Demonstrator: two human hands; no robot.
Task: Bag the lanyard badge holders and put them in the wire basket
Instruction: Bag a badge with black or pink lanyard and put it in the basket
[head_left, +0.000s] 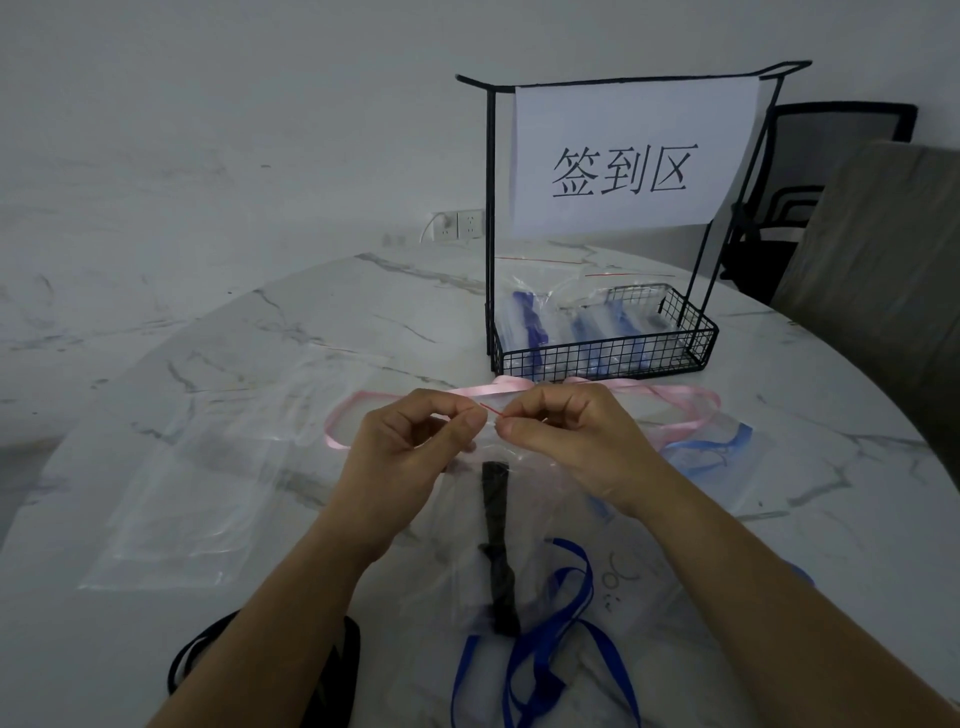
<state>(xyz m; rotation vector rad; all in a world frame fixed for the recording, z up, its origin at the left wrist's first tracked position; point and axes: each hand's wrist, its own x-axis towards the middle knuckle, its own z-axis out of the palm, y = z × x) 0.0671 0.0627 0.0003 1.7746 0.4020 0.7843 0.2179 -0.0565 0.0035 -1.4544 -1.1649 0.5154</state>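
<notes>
Between left hand (415, 441) and right hand (566, 436): pinched bag (519, 499).

Office-type check-in spot: paper sign (631, 119) reading 签到区, marble table (363, 322), mesh office chair (831, 150), wall sockets (460, 224).

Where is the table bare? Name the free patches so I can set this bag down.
Bare marble lies left of the wire basket, beyond the empty clear bags, and right of the basket toward the table edge. Crowded: the pink lanyard before the basket, the bag pinched by left hand and right hand, blue lanyards nearer you.
</notes>
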